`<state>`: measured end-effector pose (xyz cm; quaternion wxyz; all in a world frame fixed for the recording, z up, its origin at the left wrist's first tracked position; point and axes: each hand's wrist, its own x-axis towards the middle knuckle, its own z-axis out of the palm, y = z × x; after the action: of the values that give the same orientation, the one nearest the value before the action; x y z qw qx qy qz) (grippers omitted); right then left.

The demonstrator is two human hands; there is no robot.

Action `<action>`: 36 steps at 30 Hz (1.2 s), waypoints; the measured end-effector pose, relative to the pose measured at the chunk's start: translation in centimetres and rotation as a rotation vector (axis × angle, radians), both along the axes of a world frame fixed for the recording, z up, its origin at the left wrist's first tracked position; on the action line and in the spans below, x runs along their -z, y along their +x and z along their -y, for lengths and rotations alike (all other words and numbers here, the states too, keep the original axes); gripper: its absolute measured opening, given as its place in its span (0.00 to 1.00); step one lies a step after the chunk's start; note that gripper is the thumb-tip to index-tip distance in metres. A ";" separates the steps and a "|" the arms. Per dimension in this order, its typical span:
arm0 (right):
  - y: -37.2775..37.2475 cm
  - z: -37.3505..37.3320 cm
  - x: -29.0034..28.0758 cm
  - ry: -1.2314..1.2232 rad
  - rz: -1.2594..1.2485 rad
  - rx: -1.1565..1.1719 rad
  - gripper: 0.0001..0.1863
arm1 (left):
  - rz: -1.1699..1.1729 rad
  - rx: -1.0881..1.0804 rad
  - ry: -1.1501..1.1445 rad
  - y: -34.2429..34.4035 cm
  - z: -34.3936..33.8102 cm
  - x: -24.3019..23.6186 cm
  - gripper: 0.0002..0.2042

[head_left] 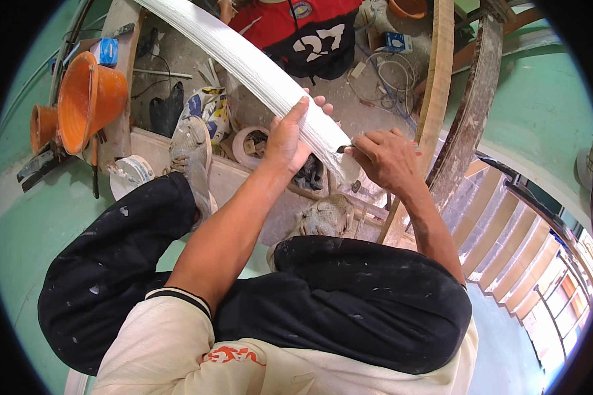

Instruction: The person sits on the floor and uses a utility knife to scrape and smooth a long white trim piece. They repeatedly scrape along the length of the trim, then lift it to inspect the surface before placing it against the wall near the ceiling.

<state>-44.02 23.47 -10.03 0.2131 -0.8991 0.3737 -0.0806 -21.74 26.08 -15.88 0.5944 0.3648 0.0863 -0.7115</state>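
Observation:
A long white ribbed strip [230, 59] runs from the top left down to the middle, with a rough, crumbly near end. My left hand [290, 135] grips it a little above that end, thumb over the top and fingers round the far side. My right hand [385, 158] is closed on a small dark tool [344, 149] held against the strip's end, though its exact shape is mostly hidden. My feet, in dusty shoes [319, 214], rest just below on either side.
Orange cones [85, 99], a white bucket [128, 174], cables [389, 79] and bags lie around. Wooden beams [435, 79] rise at the right, beside a staircase [501, 230] dropping away. A person's hand [225, 10] shows at the top, near red-and-black fabric [290, 23].

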 end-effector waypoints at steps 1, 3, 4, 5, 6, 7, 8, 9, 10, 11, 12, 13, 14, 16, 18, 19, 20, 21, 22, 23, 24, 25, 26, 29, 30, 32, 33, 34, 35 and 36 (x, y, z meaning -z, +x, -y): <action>-0.2 -0.1 -0.1 0.005 -0.013 0.003 0.11 | 0.000 0.004 0.011 0.0 0.0 0.0 0.19; -0.9 -0.3 -0.2 0.005 -0.042 0.010 0.11 | 0.000 0.013 0.033 -0.1 0.1 0.0 0.18; -1.3 -0.6 -0.3 0.000 -0.058 0.015 0.11 | -0.011 0.013 0.029 0.0 0.1 0.2 0.18; -1.8 -0.9 -0.4 -0.006 -0.074 0.019 0.11 | -0.022 0.013 0.025 0.1 0.1 0.4 0.18; -2.4 -1.2 -0.6 0.000 -0.081 0.015 0.11 | -0.033 0.013 0.020 0.1 0.0 0.6 0.18; -3.2 -1.5 -0.7 0.007 -0.086 0.011 0.12 | -0.023 0.017 0.023 0.1 0.1 0.5 0.18; -3.8 -1.7 -0.8 0.015 -0.092 0.006 0.12 | -0.014 0.021 0.026 0.1 0.0 0.5 0.18; -4.2 -1.9 -0.8 0.019 -0.070 0.038 0.12 | -0.004 0.023 0.029 0.1 0.1 0.5 0.18; -4.7 -2.1 -0.9 0.023 -0.052 0.069 0.12 | -0.003 0.023 0.021 0.1 0.1 0.5 0.17; -4.8 -2.2 -1.1 0.027 -0.033 0.098 0.13 | -0.001 0.021 0.013 0.1 0.1 0.5 0.17; -4.5 -2.2 -1.0 0.029 -0.040 0.092 0.12 | 0.001 0.018 0.006 0.1 0.1 0.5 0.17; -3.7 -2.0 -0.9 0.022 -0.051 0.095 0.11 | -0.009 0.017 0.010 -0.2 0.2 0.4 0.17; -2.6 -1.6 -0.6 0.016 -0.055 0.098 0.10 | -0.011 0.017 0.017 -0.3 0.2 0.4 0.17; -1.1 -1.1 0.3 -0.006 -0.005 0.084 0.11 | -0.012 0.017 0.011 -0.2 0.3 0.3 0.17; 0.1 -0.6 0.3 -0.013 0.015 0.076 0.13 | -0.009 0.021 -0.013 -0.2 0.3 0.5 0.17; 0.2 -0.4 0.2 -0.015 -0.006 0.064 0.13 | -0.008 0.018 -0.007 -0.3 0.4 0.5 0.17; 0.1 -0.4 0.1 -0.010 -0.022 0.056 0.13 | -0.005 0.011 0.005 -0.3 0.3 0.4 0.16; -0.2 -0.6 0.0 -0.005 -0.038 0.049 0.12 | -0.002 0.006 0.017 -0.2 0.3 0.3 0.16; -0.6 -0.9 -0.3 0.000 -0.057 0.043 0.12 | -0.001 0.002 0.029 -0.2 0.1 0.4 0.15; -1.1 -1.3 -0.3 0.009 -0.054 0.048 0.12 | -0.018 0.003 0.025 -0.1 0.1 0.5 0.16; -1.8 -1.7 -0.3 0.018 -0.052 0.053 0.11 | -0.035 0.005 0.021 0.0 0.2 0.6 0.16; -2.6 -2.2 -0.3 0.027 -0.049 0.056 0.11 | -0.051 0.004 0.017 0.0 0.3 0.8 0.17; -3.3 -2.6 -0.4 0.036 -0.074 0.051 0.11 | -0.051 0.005 0.016 0.0 0.3 1.0 0.17; -5.5 -3.9 -0.6 0.019 -0.074 0.054 0.11 | -0.044 0.018 0.011 0.1 0.4 1.1 0.18; -5.6 -3.9 -0.3 -0.002 -0.040 0.101 0.11 | -0.038 0.020 0.006 0.1 0.5 1.1 0.18; -4.4 -3.4 -0.4 -0.047 0.028 0.187 0.11 | -0.027 0.020 0.007 -0.1 0.3 0.9 0.18; -3.6 -3.1 -0.5 -0.046 -0.006 0.170 0.12 | -0.021 0.021 0.011 -0.2 0.2 1.0 0.18; -2.6 -2.6 -0.2 -0.057 -0.009 0.146 0.12 | -0.007 0.021 0.015 0.2 0.1 0.9 0.18; -1.6 -2.1 0.1 -0.067 -0.012 0.120 0.12 | -0.015 0.023 0.006 0.1 0.1 0.9 0.18; -0.9 -1.6 0.2 -0.078 -0.015 0.095 0.12 | -0.024 0.025 -0.003 -0.2 0.3 1.0 0.18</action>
<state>-44.88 25.09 -10.28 0.1711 -0.8886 0.4140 -0.0982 -21.96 25.83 -16.83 0.5849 0.3565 0.0877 -0.7233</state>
